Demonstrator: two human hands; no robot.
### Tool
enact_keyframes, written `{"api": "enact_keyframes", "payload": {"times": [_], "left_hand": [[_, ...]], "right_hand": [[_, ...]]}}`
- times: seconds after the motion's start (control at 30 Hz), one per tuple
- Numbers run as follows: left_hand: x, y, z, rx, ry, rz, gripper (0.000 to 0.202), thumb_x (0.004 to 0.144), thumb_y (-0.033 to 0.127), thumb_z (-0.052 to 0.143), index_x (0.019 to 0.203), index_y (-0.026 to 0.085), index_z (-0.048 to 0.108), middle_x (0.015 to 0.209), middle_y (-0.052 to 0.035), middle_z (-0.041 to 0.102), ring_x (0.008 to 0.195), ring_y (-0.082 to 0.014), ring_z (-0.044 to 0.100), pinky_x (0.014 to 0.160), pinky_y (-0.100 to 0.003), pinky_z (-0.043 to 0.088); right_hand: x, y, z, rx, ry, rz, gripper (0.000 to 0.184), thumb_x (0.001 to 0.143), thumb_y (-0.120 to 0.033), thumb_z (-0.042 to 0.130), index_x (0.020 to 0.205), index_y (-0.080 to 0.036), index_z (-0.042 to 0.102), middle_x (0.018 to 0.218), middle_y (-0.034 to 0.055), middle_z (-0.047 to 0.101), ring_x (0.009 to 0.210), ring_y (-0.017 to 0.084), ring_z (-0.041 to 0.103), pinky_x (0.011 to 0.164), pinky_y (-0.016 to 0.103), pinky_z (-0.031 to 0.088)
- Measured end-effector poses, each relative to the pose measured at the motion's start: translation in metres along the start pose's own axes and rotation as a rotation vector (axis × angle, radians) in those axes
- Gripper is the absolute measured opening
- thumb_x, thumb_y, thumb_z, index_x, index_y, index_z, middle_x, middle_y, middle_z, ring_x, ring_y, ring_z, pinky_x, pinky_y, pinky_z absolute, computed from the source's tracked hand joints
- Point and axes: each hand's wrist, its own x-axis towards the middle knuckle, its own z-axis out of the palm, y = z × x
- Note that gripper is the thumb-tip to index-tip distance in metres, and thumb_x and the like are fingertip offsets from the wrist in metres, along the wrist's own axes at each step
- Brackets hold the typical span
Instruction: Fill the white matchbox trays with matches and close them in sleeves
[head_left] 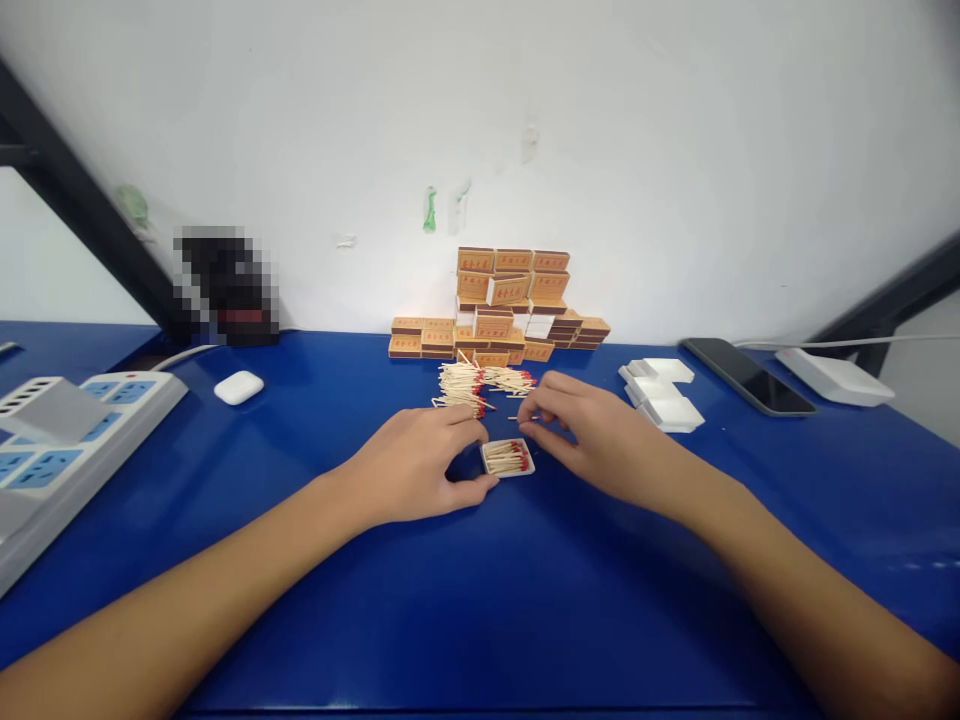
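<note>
Behind the blue table (480,620), a pale wall (300,130) is showing a few stuck scraps (430,210). At its foot, matchboxes (493,325) are standing in a stepped stack, and two piles of matches (459,382) are lying just in front, red heads mostly facing right. Nearer the person, a small white tray (513,473) is resting flat between the two hands, holding matches with their heads to the right. Left hand (420,465) is gripping this tray by its left end, thumb at the near corner and forefinger at the far one. Right hand (592,425) is pinching a single match (513,418) just beyond the tray. Farther right, white cases (664,380) are lying grouped near a phone (742,375); leftward, an earbud case (239,387) is sitting near a power strip (52,468).
</note>
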Motion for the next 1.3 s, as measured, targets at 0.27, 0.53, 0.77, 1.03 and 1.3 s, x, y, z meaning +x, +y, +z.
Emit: {"api": "enact_keyframes", "payload": {"times": [0.27, 0.53, 0.77, 1.03, 1.3], "left_hand": [[-0.001, 0.000, -0.001, 0.003, 0.001, 0.007, 0.025, 0.092, 0.044, 0.066, 0.101, 0.021, 0.071, 0.093, -0.0010, 0.069, 0.077, -0.0172, 0.065, 0.067, -0.031, 0.047], [-0.001, -0.001, 0.001, 0.016, 0.008, 0.018, 0.025, 0.093, 0.044, 0.064, 0.096, 0.020, 0.068, 0.092, -0.0010, 0.068, 0.077, -0.0173, 0.064, 0.064, -0.031, 0.046], [-0.001, -0.001, 0.000, -0.006, 0.009, 0.010, 0.025, 0.093, 0.044, 0.065, 0.100, 0.020, 0.069, 0.095, -0.0011, 0.069, 0.078, -0.0170, 0.065, 0.066, -0.031, 0.048], [0.000, 0.001, -0.001, 0.000, -0.003, 0.022, 0.026, 0.094, 0.044, 0.065, 0.102, 0.020, 0.071, 0.093, -0.0011, 0.068, 0.078, -0.0169, 0.065, 0.067, -0.032, 0.048], [-0.001, 0.001, -0.002, -0.001, -0.009, 0.023, 0.027, 0.093, 0.045, 0.065, 0.102, 0.020, 0.071, 0.095, -0.0019, 0.070, 0.077, -0.0173, 0.065, 0.066, -0.032, 0.048]], "right_hand": [[0.008, 0.028, 0.011, 0.011, -0.066, 0.065, 0.016, 0.102, -0.023, 0.050, 0.092, -0.020, 0.061, 0.099, 0.0085, 0.059, 0.086, 0.022, 0.059, 0.076, 0.035, 0.048], [-0.003, -0.018, -0.002, 0.106, -0.148, 0.028, 0.017, 0.104, -0.026, 0.048, 0.094, -0.022, 0.061, 0.101, 0.0060, 0.064, 0.088, 0.020, 0.061, 0.076, 0.034, 0.049], [0.000, -0.001, -0.004, 0.076, -0.002, 0.005, 0.014, 0.102, -0.024, 0.054, 0.093, -0.022, 0.065, 0.093, 0.0052, 0.065, 0.082, 0.019, 0.061, 0.070, 0.031, 0.047], [0.007, 0.055, -0.006, -0.123, 0.044, 0.181, 0.015, 0.096, -0.031, 0.060, 0.094, -0.019, 0.070, 0.093, 0.0068, 0.062, 0.077, 0.020, 0.060, 0.070, 0.034, 0.045], [0.013, 0.054, 0.003, -0.051, -0.042, 0.101, 0.017, 0.101, -0.028, 0.053, 0.091, -0.019, 0.064, 0.094, 0.0067, 0.060, 0.084, 0.021, 0.059, 0.077, 0.035, 0.048]]}}
